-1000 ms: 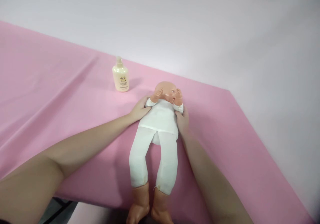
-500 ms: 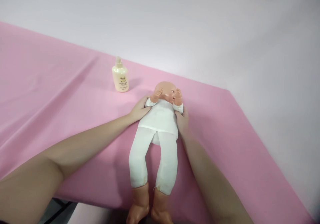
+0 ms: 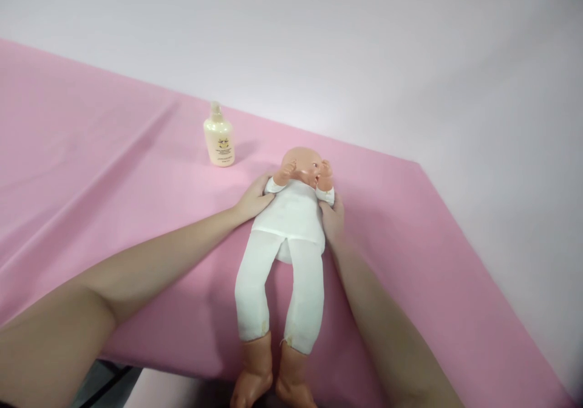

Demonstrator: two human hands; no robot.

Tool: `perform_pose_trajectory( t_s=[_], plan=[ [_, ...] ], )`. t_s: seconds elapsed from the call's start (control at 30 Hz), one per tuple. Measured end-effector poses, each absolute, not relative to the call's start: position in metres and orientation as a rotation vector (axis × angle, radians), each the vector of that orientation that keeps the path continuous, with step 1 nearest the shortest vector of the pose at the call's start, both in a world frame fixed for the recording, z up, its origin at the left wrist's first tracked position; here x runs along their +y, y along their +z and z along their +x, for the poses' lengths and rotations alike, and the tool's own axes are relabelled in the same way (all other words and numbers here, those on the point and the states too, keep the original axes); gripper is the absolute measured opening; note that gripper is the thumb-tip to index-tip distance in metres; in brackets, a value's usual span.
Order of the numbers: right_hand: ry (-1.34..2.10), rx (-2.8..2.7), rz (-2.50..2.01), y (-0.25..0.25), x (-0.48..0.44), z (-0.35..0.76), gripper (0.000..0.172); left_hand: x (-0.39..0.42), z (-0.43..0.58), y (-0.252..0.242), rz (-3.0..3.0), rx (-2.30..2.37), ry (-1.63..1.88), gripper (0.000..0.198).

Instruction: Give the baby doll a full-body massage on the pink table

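Note:
A baby doll (image 3: 291,214) with a white cloth body lies on its back, its head away from me and its feet over the table's near edge. On the left side of its upper body, my left hand (image 3: 255,199) grips it under the arm, thumb on top. My right hand (image 3: 333,218) clasps the opposite side under the other arm. Most fingers of both hands are hidden behind the doll. Both of the doll's forearms are raised beside its head.
A pale yellow pump bottle (image 3: 220,138) stands upright on the table, left of the doll's head. The pink tablecloth (image 3: 401,244) has long folds at the left. Past its far edge is a white surface (image 3: 319,50). Dark bars show below the near edge at lower left.
Nearly everything stays as it was; the view has shifted very slightly. Both hands keep the same hold on the doll.

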State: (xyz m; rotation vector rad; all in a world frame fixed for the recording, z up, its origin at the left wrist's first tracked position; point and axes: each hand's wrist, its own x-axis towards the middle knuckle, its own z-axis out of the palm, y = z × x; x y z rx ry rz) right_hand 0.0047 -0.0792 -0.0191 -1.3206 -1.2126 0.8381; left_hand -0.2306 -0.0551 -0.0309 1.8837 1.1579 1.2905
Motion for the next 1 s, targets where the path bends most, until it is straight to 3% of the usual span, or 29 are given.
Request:
perform_pose_trajectory(
  t_s=[1.0],
  plan=[
    [0.843,-1.223,-1.307,-0.0217,-0.0766,0.0056,0.041,-0.0543,-0.2313,-0.0319,1.878,1.158,1.283,0.044]
  ],
)
